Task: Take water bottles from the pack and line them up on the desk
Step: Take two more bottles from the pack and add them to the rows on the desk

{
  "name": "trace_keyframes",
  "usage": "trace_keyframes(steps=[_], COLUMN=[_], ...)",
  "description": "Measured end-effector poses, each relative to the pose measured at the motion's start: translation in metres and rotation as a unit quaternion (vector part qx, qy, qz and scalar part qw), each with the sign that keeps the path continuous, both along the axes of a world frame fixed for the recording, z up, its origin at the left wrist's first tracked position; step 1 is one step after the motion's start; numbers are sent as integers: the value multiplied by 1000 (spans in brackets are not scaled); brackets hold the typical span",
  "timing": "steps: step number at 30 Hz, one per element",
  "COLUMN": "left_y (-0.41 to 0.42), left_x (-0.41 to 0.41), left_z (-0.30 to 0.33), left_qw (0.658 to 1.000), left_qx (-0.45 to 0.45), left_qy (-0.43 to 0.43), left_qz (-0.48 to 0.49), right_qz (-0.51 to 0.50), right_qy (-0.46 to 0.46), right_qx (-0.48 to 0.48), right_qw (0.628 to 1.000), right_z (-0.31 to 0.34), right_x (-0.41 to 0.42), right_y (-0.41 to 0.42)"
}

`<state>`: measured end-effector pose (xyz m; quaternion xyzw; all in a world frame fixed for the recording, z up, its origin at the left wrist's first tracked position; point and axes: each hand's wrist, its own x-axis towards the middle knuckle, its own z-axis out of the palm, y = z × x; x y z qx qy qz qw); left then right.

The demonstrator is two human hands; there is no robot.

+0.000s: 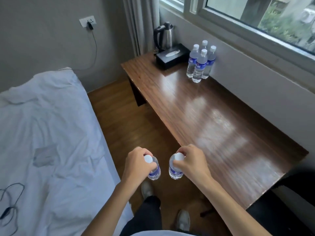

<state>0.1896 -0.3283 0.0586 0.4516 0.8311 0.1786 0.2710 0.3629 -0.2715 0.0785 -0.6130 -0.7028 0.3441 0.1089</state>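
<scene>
My left hand (136, 163) grips a clear water bottle (154, 173) with a white cap and blue label by its neck. My right hand (191, 161) holds a second such bottle (174, 172) the same way. Both bottles hang upright over the wooden floor, just left of the desk's near corner. On the brown wooden desk (213, 120), several matching bottles (198, 65) stand bunched together at the far end by the wall. No pack is in view.
A black tissue box (172, 56) and a steel kettle (164, 36) sit at the desk's far end. A bed with white sheets (47, 133) lies at the left, a cable on it. My feet stand on the floor between bed and desk.
</scene>
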Motion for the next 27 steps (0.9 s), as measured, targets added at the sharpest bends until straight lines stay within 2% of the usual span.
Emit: trace_keyframes(steps=[14,27], left_y=[103,211], left_x=[-147,-218], left_z=[-10,-10], left_qw=[999,999], left_qx=[-4,-6], left_qy=[21,15], left_qz=[-26,-44], right_qz=[1,-8], right_qy=[-12,-2], right_qx=[-8,-14], right_qw=[1000,1000], right_z=[-15,-19], right_x=[-154,-225], right_y=[98,203])
